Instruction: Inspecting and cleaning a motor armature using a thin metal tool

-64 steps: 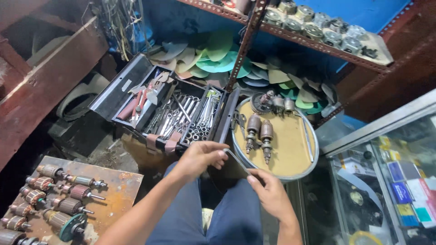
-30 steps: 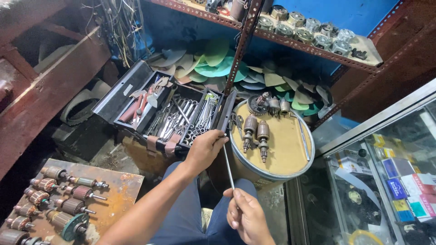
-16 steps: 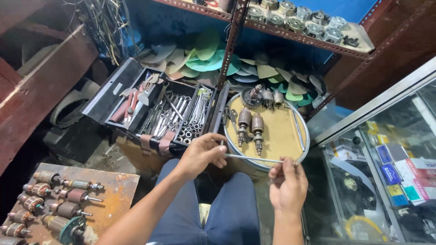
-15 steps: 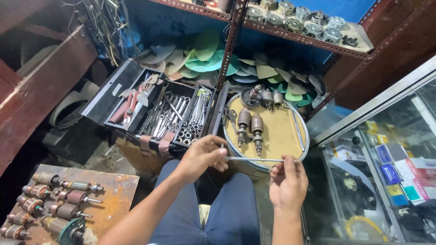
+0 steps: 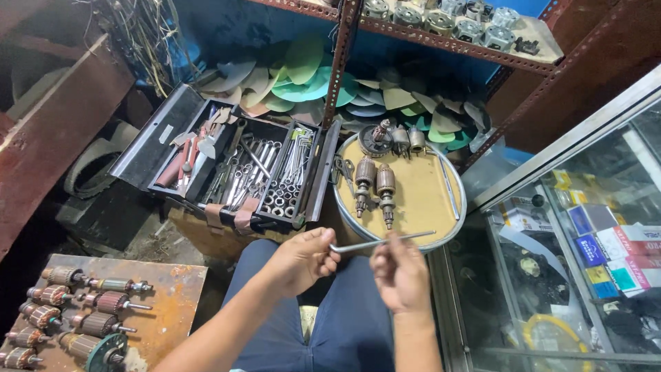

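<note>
I am holding a long hex key [image 5: 377, 242] out level above my lap, just in front of the round yellow tray [image 5: 421, 207]. My left hand [image 5: 301, 260] is pinching its bent end, fingers closed tight on it, while my right hand [image 5: 401, 273] is gripping the shaft near the middle with thumb and fingertips. Two motor armatures [image 5: 375, 187] are lying on the tray, and the open black toolbox [image 5: 237, 169] of wrenches and sockets is sitting just left of it.

Silver rod [image 5: 383, 242], yellow tray [image 5: 413, 200], black toolbox [image 5: 165, 134]
</note>
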